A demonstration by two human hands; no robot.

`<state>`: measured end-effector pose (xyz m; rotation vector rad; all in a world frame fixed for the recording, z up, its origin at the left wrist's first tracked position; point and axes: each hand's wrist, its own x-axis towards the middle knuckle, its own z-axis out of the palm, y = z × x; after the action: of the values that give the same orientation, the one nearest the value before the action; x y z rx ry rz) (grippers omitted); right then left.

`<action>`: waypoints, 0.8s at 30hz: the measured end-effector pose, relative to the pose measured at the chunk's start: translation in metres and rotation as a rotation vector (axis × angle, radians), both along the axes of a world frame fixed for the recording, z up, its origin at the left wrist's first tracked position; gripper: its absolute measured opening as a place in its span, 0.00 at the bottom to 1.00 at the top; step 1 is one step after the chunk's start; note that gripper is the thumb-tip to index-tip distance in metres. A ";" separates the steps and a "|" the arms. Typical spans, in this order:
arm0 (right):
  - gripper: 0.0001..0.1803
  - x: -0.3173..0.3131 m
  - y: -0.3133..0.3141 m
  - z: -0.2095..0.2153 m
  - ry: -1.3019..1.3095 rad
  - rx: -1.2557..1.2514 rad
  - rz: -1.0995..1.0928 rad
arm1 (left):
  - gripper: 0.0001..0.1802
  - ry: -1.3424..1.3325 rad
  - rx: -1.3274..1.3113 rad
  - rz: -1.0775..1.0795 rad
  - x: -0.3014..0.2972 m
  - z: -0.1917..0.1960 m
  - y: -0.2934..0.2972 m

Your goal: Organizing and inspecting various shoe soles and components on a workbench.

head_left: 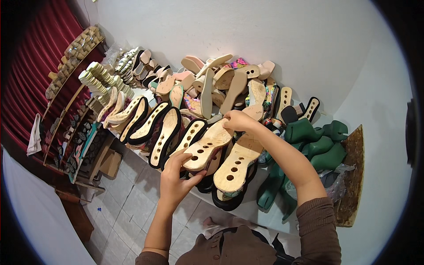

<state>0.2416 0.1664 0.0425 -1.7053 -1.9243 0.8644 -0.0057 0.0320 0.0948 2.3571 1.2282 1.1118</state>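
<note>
A tan shoe sole [211,143] with a row of round holes lies bottom up between my hands. My left hand [177,174] is closed round its near, holed end, thumb below and fingers along the side. At the far end my right hand [239,122] grips the same sole, its fingertips bent over the edge. Just to the right sits another holed sole [240,160], upside down, with a black-rimmed one under it. Several black-edged soles [164,137] stand in a row to the left of my hands.
Behind the row, sandals and soles [229,86] are heaped against the wall. Green shoe lasts [318,148] lie at the right, beside an upright brown board [353,176]. Stacked pale soles [104,77] rise at the far left, near a shelf [66,117] before a red curtain [35,48].
</note>
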 end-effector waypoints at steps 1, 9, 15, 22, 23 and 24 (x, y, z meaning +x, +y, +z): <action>0.22 -0.001 0.001 0.001 0.001 0.000 -0.001 | 0.29 -0.028 -0.019 0.010 0.001 0.001 -0.001; 0.19 0.003 0.004 0.000 0.077 -0.082 -0.028 | 0.28 -0.032 0.008 0.007 0.002 0.003 -0.003; 0.19 0.001 0.004 -0.004 0.071 -0.020 -0.015 | 0.42 -0.132 -0.220 0.058 0.003 -0.001 -0.009; 0.19 -0.002 0.001 0.003 0.095 -0.009 -0.048 | 0.50 -0.192 -0.304 0.011 -0.002 -0.007 -0.011; 0.19 -0.002 0.001 0.005 0.087 0.019 -0.046 | 0.49 -0.175 -0.301 -0.004 -0.004 -0.007 -0.011; 0.18 -0.002 0.000 0.008 0.080 0.047 -0.044 | 0.49 -0.175 -0.299 -0.003 -0.006 -0.008 -0.011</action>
<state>0.2392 0.1665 0.0500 -1.6549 -1.8338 0.8515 -0.0116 0.0209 0.0866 1.9973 1.2319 1.0273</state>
